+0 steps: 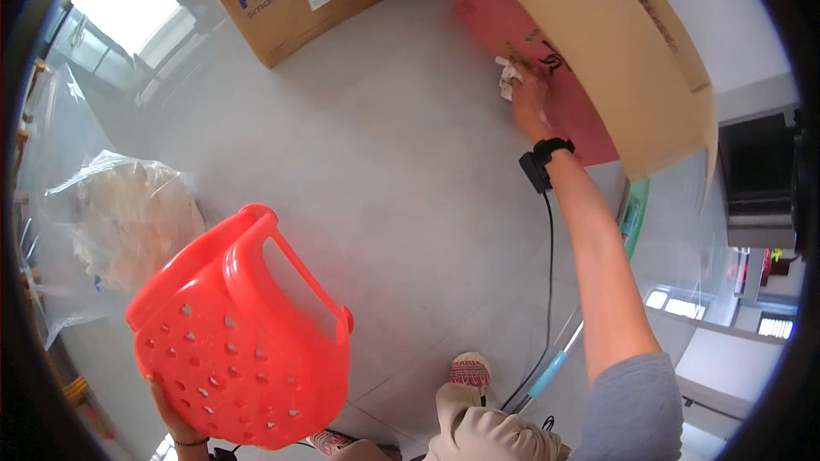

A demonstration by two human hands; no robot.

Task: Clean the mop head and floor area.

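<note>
My left hand (pixel 170 419) holds a red plastic basket (pixel 243 339) by its lower left side, with several fingers hidden behind it. The basket is tilted, its perforated wall towards me and its looped handle slanting to the right. Up at the right, my right hand (pixel 532 99) has its fingers closed around a crumpled white piece of paper or tissue (pixel 510 80). That hand is right by the red side (pixel 576 115) of a large cardboard box (pixel 596 57), where dark print shows. Whether the knuckles touch the box I cannot tell.
A brown Haier carton (pixel 275 32) stands on the grey floor (pixel 378 160) ahead. At left lies a clear plastic bag (pixel 134 218) with pale contents. A black cable (pixel 549 282) hangs from my right wrist strap. A pole with a light-blue grip (pixel 548 374) lies beside my foot (pixel 471 368).
</note>
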